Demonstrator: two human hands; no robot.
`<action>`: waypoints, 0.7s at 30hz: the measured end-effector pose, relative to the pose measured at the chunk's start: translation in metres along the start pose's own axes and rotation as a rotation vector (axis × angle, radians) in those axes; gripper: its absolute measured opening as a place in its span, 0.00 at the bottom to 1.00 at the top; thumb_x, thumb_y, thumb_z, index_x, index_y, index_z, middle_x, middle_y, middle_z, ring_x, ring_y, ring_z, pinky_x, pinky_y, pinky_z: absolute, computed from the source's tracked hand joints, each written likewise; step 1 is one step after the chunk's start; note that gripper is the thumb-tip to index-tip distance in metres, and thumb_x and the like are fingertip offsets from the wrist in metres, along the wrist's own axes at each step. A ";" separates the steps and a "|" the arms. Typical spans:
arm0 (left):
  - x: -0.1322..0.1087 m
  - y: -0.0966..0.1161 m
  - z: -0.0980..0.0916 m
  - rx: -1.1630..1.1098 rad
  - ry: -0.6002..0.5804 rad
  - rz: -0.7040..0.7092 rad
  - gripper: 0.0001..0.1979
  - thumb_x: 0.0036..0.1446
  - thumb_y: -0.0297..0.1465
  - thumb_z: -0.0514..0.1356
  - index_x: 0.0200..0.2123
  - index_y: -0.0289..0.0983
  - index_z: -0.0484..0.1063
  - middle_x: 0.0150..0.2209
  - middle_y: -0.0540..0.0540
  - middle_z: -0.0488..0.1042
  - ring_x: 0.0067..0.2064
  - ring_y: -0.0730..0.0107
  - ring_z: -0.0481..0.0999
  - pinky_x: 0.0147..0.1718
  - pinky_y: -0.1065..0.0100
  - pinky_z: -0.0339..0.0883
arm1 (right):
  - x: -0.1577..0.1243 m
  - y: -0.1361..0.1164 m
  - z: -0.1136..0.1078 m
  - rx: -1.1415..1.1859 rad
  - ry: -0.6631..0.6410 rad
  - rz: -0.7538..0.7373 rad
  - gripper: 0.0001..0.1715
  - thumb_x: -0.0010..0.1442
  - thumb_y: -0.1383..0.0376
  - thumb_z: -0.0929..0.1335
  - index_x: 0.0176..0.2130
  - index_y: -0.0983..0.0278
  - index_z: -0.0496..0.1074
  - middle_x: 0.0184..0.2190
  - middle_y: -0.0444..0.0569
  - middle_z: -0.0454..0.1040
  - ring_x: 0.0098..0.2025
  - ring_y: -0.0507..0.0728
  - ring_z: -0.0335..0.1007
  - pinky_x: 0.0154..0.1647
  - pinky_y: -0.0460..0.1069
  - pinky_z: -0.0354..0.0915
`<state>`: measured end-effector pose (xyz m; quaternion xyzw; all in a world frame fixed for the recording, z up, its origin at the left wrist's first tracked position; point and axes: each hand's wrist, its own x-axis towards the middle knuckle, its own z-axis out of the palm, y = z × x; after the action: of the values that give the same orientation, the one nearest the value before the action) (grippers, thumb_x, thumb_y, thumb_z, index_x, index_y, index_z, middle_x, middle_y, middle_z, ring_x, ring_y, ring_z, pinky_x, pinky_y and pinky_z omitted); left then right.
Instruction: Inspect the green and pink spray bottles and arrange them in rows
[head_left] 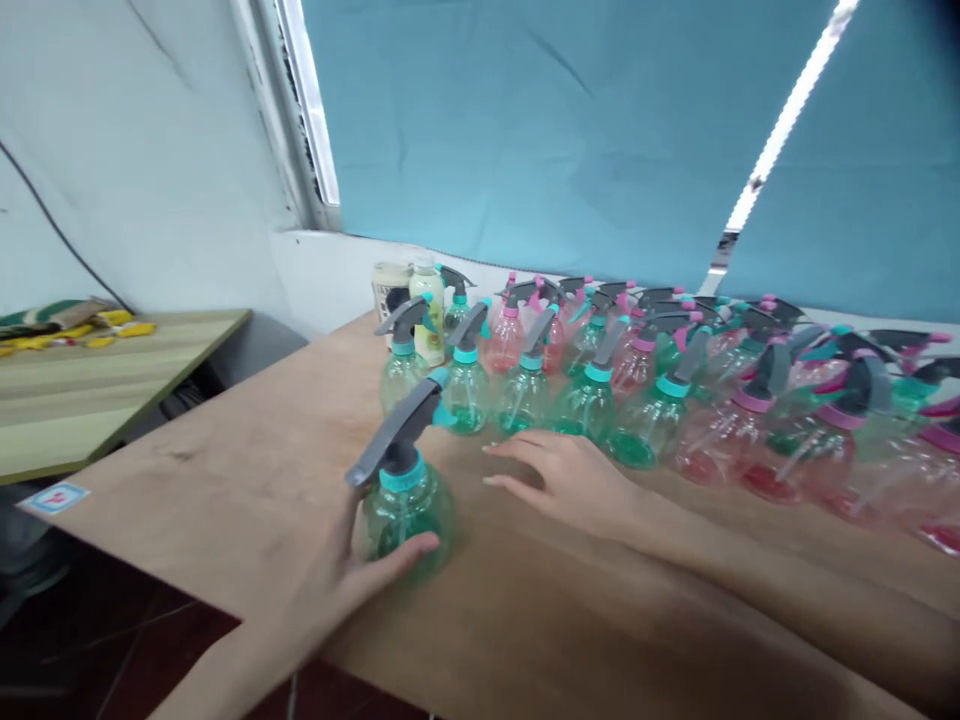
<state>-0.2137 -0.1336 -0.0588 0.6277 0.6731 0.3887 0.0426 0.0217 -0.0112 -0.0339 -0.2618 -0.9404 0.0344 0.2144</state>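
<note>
My left hand (367, 570) is wrapped round the lower body of a clear green spray bottle (412, 515), with the thumb across its near side. This bottle has a turquoise collar and a grey trigger head, and it stands upright near the left part of the table. My right hand (559, 475) hovers at or rests on the tabletop just right of it, fingers apart and holding nothing. Close behind the right hand stands a row of green spray bottles (589, 405). Pink spray bottles (727, 435) continue the row to the right.
Several more green and pink spray bottles crowd behind the front row on the wooden table (285, 450). A pale green drink bottle (427, 310) and a cup (386, 290) stand at the back left. Gloves (112, 325) lie on a separate side table (150, 370). Blue sheeting (525, 130) covers the window.
</note>
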 end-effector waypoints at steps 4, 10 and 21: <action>0.009 -0.016 -0.023 0.022 0.063 -0.060 0.28 0.46 0.53 0.63 0.43 0.39 0.69 0.43 0.39 0.78 0.48 0.44 0.76 0.49 0.46 0.70 | 0.035 -0.016 0.004 0.065 0.047 0.061 0.19 0.65 0.56 0.65 0.52 0.62 0.72 0.48 0.49 0.77 0.46 0.61 0.75 0.45 0.57 0.70; 0.028 -0.039 -0.043 -0.048 0.068 -0.141 0.31 0.44 0.50 0.65 0.48 0.38 0.67 0.48 0.39 0.72 0.50 0.49 0.73 0.51 0.48 0.67 | 0.080 -0.033 0.011 0.146 0.091 0.174 0.22 0.63 0.56 0.67 0.54 0.63 0.71 0.52 0.54 0.75 0.50 0.64 0.73 0.50 0.59 0.67; 0.089 -0.084 -0.059 -0.129 -0.075 -0.133 0.32 0.49 0.49 0.64 0.53 0.40 0.64 0.52 0.40 0.70 0.55 0.49 0.70 0.53 0.49 0.64 | 0.130 -0.040 0.032 0.216 0.120 0.308 0.38 0.60 0.54 0.68 0.62 0.71 0.60 0.59 0.65 0.66 0.59 0.70 0.64 0.55 0.62 0.63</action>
<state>-0.3330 -0.0755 -0.0277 0.5919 0.6847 0.4036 0.1337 -0.1118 0.0218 -0.0058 -0.3795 -0.8657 0.1516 0.2890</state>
